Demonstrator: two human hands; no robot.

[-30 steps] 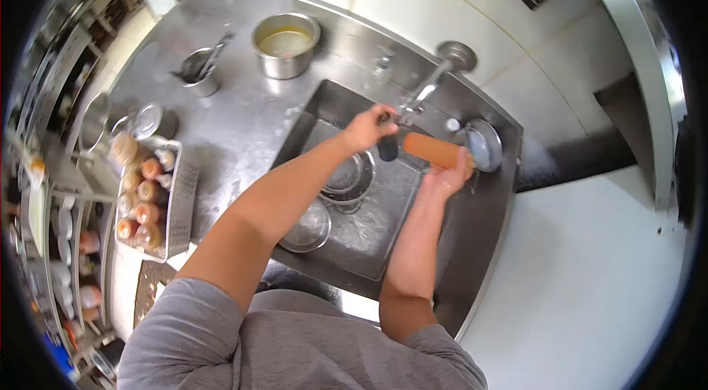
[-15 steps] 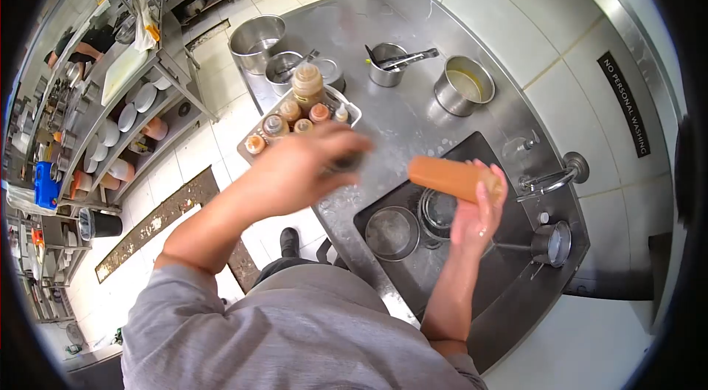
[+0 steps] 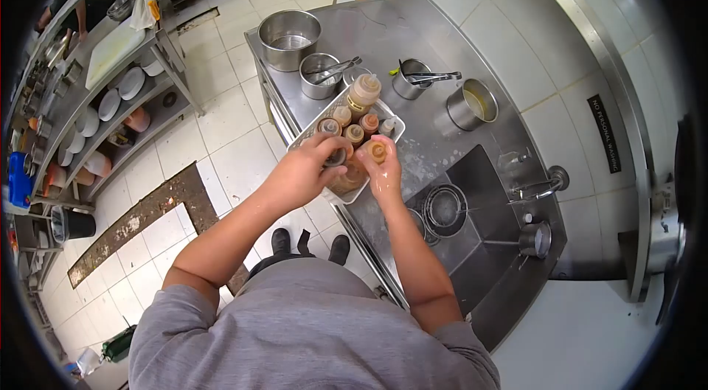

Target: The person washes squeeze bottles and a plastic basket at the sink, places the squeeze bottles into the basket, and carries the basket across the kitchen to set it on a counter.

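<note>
My right hand (image 3: 385, 178) is closed around a squeeze bottle of orange sauce (image 3: 377, 152), held upright with its nozzle up at the near right part of a white basket (image 3: 400, 127). My left hand (image 3: 299, 172) is over the basket's near left side, its fingers curled round a small, round, dark-looking thing (image 3: 335, 157) whose kind I cannot make out. Several other squeeze bottles stand in the basket, among them a tall one (image 3: 363, 93) at the back and a reddish one (image 3: 369, 123). My fingers hide part of the near end.
Behind the basket stand a large pot (image 3: 289, 40) and a smaller pot with tongs (image 3: 320, 77). Farther right are another utensil pot (image 3: 411, 79) and a saucepan (image 3: 472, 105). The sink (image 3: 472, 202) with round strainers lies right; a shelf rack (image 3: 122, 110) is across the floor.
My right hand has brought the orange squeeze bottle left from over the sink to the basket and turned it from lying sideways to upright. My left hand has drawn back to the basket's near side.
</note>
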